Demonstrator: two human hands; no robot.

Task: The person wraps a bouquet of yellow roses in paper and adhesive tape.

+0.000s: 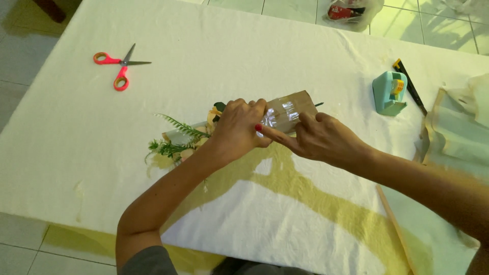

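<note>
Lying mid-surface, a small bouquet is clasped by the left hand, its grip closed around the brown paper wrap. Clear tape is pressed down by the right hand, fingers extended; wrapping seems nearly finished.

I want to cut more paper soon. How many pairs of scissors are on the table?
1. The scissors, with orange-pink handles, lie open on the white tablecloth at the far left, away from both hands. Others may be outside the view.
</note>
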